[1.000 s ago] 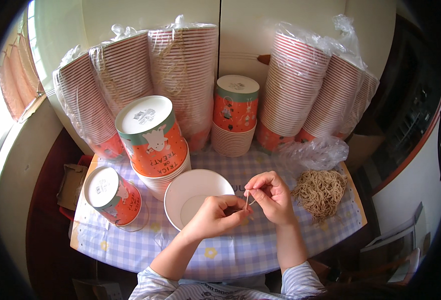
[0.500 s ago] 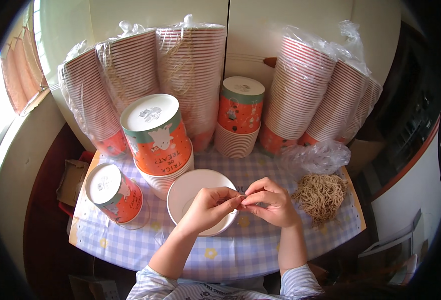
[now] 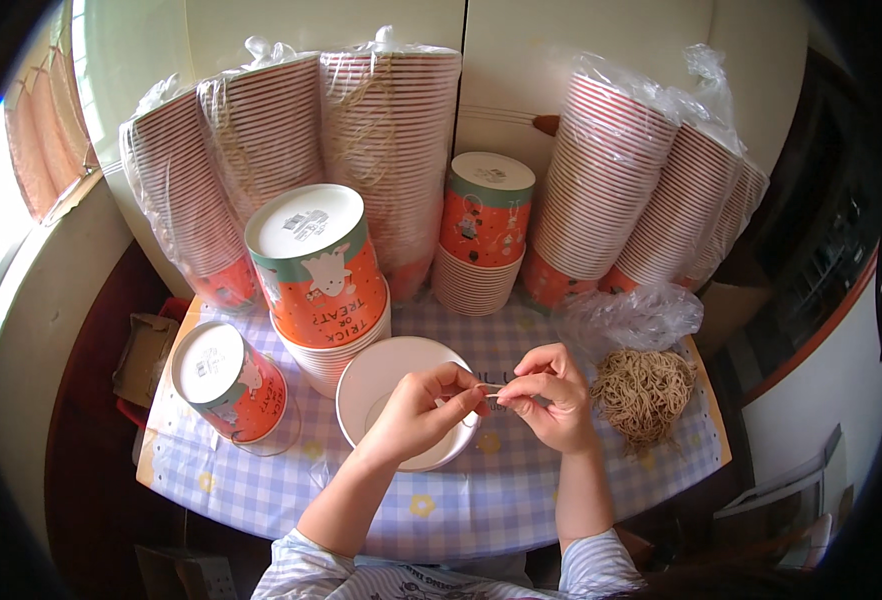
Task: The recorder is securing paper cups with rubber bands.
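Above the right rim of an open white paper bucket [image 3: 363, 385], my left hand [image 3: 416, 412] and my right hand [image 3: 551, 405] pinch a short stretch of thin tan cord [image 3: 492, 389] between their fingertips. The bucket stands mouth up on the table, and my left hand covers part of its opening. Whether the cord passes through the bucket's wall is hidden by my fingers. To the right of my right hand lies a tangled heap of the same kind of tan cord [image 3: 644, 398].
An upside-down orange bucket [image 3: 256, 405] with a cord loop sits at left. Behind are an inverted bucket stack [image 3: 321, 290], another stack [image 3: 486, 225], and tall plastic-wrapped stacks [image 3: 391, 160]. Crumpled clear plastic [image 3: 641, 310] lies behind the cord heap. The checked tablecloth [image 3: 381, 510] ends near me.
My right hand has shifted slightly up and to the right, away from my left fingertips. A short piece of cord now shows between the two pinches.
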`<state>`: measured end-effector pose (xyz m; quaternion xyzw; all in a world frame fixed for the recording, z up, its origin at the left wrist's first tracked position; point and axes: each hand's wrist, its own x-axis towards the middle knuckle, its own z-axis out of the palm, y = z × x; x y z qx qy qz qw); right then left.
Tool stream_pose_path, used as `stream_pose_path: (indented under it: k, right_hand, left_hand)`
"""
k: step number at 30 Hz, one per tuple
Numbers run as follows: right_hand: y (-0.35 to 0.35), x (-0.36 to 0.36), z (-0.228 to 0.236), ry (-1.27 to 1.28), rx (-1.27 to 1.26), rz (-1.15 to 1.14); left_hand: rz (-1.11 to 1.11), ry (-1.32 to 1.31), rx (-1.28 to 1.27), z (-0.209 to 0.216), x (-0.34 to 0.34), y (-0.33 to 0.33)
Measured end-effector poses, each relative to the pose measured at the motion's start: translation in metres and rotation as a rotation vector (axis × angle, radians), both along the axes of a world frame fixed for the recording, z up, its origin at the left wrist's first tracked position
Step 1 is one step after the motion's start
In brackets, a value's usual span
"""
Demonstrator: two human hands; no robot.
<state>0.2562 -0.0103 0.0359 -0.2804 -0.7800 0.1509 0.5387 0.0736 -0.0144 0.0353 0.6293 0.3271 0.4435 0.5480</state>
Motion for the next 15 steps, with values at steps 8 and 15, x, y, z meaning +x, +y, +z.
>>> stream_pose_path:
  k: [8,15]
  right_hand:
    - [-0.01,-0.001,0.016,-0.225,0.056,0.17]
    - [-0.018,-0.014,0.011,-0.459,0.077,0.099]
  left_hand:
    - [0.03,0.035,0.01,0.001,-0.006,0.002]
    - [0.059,0.151,0.117,0.003,-0.01,0.004]
